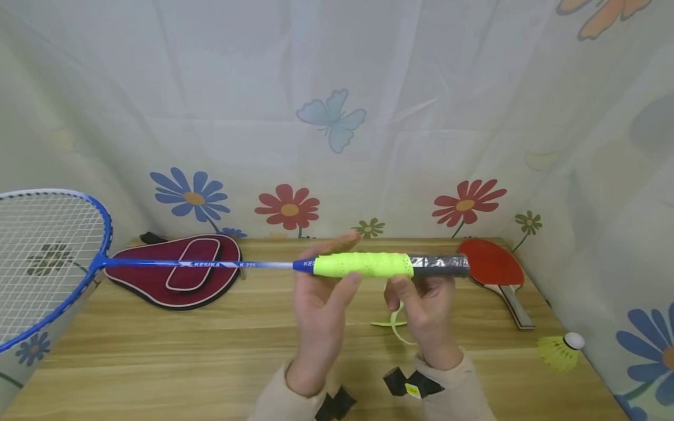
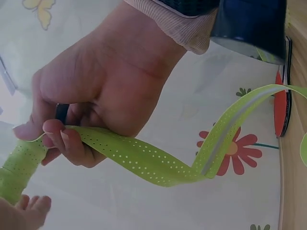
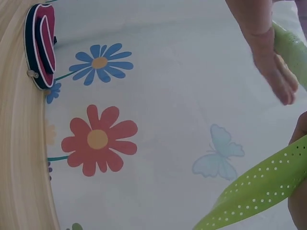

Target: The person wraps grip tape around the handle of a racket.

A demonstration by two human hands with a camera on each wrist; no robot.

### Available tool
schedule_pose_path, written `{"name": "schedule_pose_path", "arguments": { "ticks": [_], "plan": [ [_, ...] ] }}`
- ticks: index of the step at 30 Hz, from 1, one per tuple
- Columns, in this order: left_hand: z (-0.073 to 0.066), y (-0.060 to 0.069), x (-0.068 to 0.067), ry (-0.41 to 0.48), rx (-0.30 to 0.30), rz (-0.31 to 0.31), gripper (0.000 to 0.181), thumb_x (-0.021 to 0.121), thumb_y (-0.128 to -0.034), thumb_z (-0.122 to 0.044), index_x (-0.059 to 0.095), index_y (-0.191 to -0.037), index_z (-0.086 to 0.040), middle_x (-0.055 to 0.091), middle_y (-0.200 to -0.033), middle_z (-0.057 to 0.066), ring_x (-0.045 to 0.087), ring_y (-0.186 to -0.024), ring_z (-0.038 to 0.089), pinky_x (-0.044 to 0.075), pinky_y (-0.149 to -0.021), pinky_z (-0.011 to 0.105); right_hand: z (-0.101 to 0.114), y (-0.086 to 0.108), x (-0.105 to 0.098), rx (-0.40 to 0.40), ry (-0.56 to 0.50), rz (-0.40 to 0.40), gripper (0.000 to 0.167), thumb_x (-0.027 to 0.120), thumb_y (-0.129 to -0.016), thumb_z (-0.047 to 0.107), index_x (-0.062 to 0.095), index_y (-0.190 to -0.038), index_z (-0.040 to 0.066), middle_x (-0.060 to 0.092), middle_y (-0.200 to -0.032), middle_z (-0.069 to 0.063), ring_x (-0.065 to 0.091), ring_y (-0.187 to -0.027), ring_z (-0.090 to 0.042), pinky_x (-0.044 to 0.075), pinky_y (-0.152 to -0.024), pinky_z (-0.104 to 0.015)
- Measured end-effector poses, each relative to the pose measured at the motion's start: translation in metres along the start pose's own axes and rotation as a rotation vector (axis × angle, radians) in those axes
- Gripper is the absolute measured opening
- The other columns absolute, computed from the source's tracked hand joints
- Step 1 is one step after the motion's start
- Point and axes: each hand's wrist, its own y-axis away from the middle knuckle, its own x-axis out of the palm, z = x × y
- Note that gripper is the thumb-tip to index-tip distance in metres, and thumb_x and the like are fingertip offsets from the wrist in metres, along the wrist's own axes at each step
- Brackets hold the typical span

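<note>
A blue-and-white badminton racket is held level in the air, its strung head at the left. Bright yellow-green overgrip tape is wrapped round the front part of the handle; the butt end is black and shiny. My left hand holds the handle near the cone, thumb on the near side and fingers stretched behind. At the edge of the wrapping, my right hand pinches the tape between thumb and fingers. From it the loose perforated tape trails away, folded once in the left wrist view.
A dark red racket case lies at the back left of the wooden table. At the right are a red table tennis bat and a yellow shuttlecock. A flower-printed curtain stands behind.
</note>
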Motion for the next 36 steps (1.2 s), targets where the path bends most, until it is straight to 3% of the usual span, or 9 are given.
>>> {"name": "schedule_pose_path", "arguments": {
  "ticks": [2,4,8,14,23,29,34,36],
  "plan": [
    [0.001,-0.001,0.0,0.019,0.04,0.066,0.037,0.053,-0.0926,0.011,0.034,-0.125,0.012,0.055,-0.123,0.03,0.053,-0.118,0.045,0.042,-0.105,0.054,0.002,0.0,-0.003,0.026,0.004,0.0,0.021,0.063,-0.092,0.0,0.057,-0.107,-0.014,0.053,-0.058,-0.008,0.048,-0.045,-0.014,0.038,-0.035,-0.028],
    [0.002,0.0,-0.001,-0.007,0.057,0.079,0.036,0.051,-0.0941,0.011,0.034,-0.125,0.007,0.055,-0.119,0.033,0.058,-0.113,0.043,0.047,-0.1,0.053,0.004,-0.001,-0.004,0.06,0.008,0.023,0.021,0.063,-0.092,-0.001,0.056,-0.108,-0.014,0.053,-0.058,-0.009,0.048,-0.046,-0.015,0.039,-0.035,-0.028],
    [0.002,0.0,-0.003,-0.078,0.032,0.008,0.031,0.054,-0.0944,0.007,0.04,-0.121,0.0,0.061,-0.112,0.027,0.064,-0.104,0.036,0.054,-0.091,0.047,0.006,-0.002,-0.007,0.088,0.037,0.079,0.026,0.065,-0.092,0.001,0.056,-0.11,-0.015,0.054,-0.058,-0.009,0.049,-0.047,-0.015,0.041,-0.036,-0.027],
    [0.001,0.002,-0.002,-0.055,-0.035,-0.051,0.026,0.058,-0.0937,0.001,0.044,-0.116,0.001,0.066,-0.111,0.02,0.065,-0.103,0.039,0.054,-0.089,0.05,0.005,-0.004,-0.011,0.06,0.086,0.121,0.032,0.067,-0.091,0.005,0.055,-0.112,-0.016,0.054,-0.059,-0.008,0.05,-0.047,-0.014,0.043,-0.038,-0.024],
    [0.004,0.004,-0.001,-0.046,-0.078,-0.108,0.024,0.06,-0.0931,-0.001,0.047,-0.113,-0.003,0.067,-0.108,0.015,0.067,-0.1,0.027,0.055,-0.087,0.048,0.002,-0.003,-0.012,0.055,0.195,0.043,0.038,0.074,-0.085,0.014,0.058,-0.105,-0.014,0.062,-0.074,-0.007,0.056,-0.051,-0.014,0.051,-0.044,-0.022],
    [0.003,0.004,0.0,-0.052,-0.098,-0.125,0.023,0.059,-0.0937,-0.001,0.047,-0.113,-0.003,0.064,-0.109,0.023,0.066,-0.1,0.027,0.055,-0.085,0.049,0.001,-0.004,-0.01,0.021,0.2,0.034,0.038,0.074,-0.085,0.014,0.058,-0.105,-0.014,0.064,-0.078,-0.007,0.057,-0.052,-0.014,0.052,-0.045,-0.022],
    [0.002,0.005,0.0,-0.061,-0.102,-0.139,0.024,0.059,-0.0938,-0.001,0.047,-0.114,-0.002,0.061,-0.109,0.031,0.066,-0.1,0.027,0.056,-0.084,0.05,0.003,-0.005,-0.011,0.051,0.227,0.069,0.032,0.07,-0.087,0.013,0.057,-0.103,-0.012,0.06,-0.074,-0.009,0.057,-0.055,-0.016,0.053,-0.049,-0.023],
    [0.002,0.005,0.0,-0.062,-0.104,-0.145,0.023,0.059,-0.094,0.0,0.048,-0.114,-0.002,0.062,-0.108,0.028,0.066,-0.1,0.028,0.056,-0.084,0.05,0.004,-0.005,-0.011,0.062,0.229,0.071,0.028,0.07,-0.087,0.01,0.058,-0.103,-0.011,0.06,-0.073,-0.009,0.058,-0.056,-0.016,0.054,-0.051,-0.024]
  ]
}}
